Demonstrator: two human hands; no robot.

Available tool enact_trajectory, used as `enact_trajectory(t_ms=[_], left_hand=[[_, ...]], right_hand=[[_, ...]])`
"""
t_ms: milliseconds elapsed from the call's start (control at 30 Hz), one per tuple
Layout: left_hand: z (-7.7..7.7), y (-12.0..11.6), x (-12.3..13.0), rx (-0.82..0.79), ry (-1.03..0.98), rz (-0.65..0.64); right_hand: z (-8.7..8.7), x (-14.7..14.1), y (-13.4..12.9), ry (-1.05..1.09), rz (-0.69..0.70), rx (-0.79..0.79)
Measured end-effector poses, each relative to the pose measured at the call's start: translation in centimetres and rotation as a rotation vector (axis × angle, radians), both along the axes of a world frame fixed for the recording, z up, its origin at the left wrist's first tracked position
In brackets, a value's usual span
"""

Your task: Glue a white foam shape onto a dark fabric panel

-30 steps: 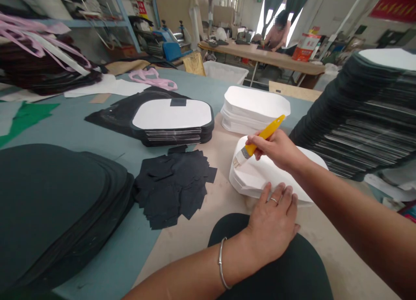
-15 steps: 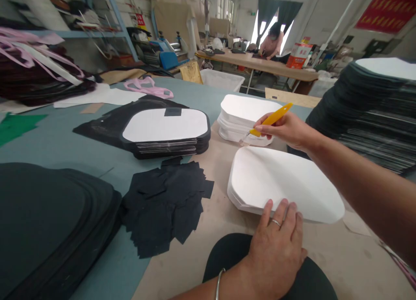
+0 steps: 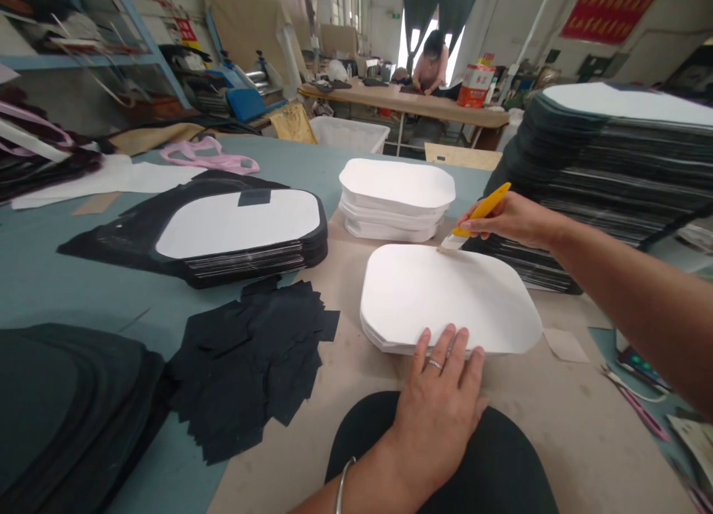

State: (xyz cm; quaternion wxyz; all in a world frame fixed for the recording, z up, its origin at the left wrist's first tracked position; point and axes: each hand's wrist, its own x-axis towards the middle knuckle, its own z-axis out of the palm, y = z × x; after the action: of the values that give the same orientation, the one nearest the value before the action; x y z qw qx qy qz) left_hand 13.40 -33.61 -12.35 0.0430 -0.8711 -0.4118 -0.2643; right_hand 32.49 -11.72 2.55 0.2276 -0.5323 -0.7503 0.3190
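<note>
My right hand [image 3: 509,218] grips a brush [image 3: 483,208] with a yellow handle. Its bristles touch the far edge of the top white panel on a stack of rounded white panels [image 3: 445,295]. On the near edge of that stack rest the fingertips of my left hand [image 3: 440,402], which lies flat with its fingers stretched out. Under my left hand and wrist is a dark rounded panel [image 3: 512,462], partly hidden. Just behind the brush stands a second white stack [image 3: 395,183].
Loose dark fabric squares [image 3: 245,373] lie in a heap at left, beside dark panels [image 3: 61,410]. Behind them sits a white-topped stack [image 3: 239,224] on black material. A tall dark stack [image 3: 601,157] rises at right. A person [image 3: 431,61] works at a far table [image 3: 401,104].
The brush has moved from beyond the front white stack onto its far edge. My left hand stays on the near edge. The whole view has shifted to the right.
</note>
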Motion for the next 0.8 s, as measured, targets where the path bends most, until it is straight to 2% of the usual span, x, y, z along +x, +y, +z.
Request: enact_trajectory(t_ms=[167, 333, 433, 500, 567, 667, 700, 800], left_hand=[[0.6, 0.1, 0.1, -0.026, 0.013, 0.007], [1.4, 0.0, 0.2, -0.055, 0.065, -0.001], [2.6, 0.0, 0.1, -0.120, 0.108, -0.025], [4.0, 0.7, -0.2, -0.204, 0.132, -0.070], [6.0, 2.6, -0.9, -0.343, 0.120, -0.133], [9.2, 7.6, -2.6, -0.601, -0.021, -0.206], [10.0, 9.4, -3.3, -0.654, -0.089, -0.209], [11.8, 13.7, -4.9, -1.046, -0.215, -0.208]], right_hand=[[0.6, 4.0, -3.2, -0.128, -0.228, 0.022], [0.4, 6.0, -6.6, -0.276, -0.413, 0.108], [-0.2, 6.4, -9.3, -0.367, -0.472, 0.175], [-0.5, 6.2, -11.6, -0.419, -0.501, 0.207], [-0.5, 5.4, -14.2, -0.463, -0.482, 0.232], [-0.1, 2.7, -17.6, -0.428, -0.349, 0.245], [0.0, 1.4, -18.3, -0.364, -0.287, 0.248], [-0.5, -3.4, -19.0, -0.071, -0.064, 0.250]])
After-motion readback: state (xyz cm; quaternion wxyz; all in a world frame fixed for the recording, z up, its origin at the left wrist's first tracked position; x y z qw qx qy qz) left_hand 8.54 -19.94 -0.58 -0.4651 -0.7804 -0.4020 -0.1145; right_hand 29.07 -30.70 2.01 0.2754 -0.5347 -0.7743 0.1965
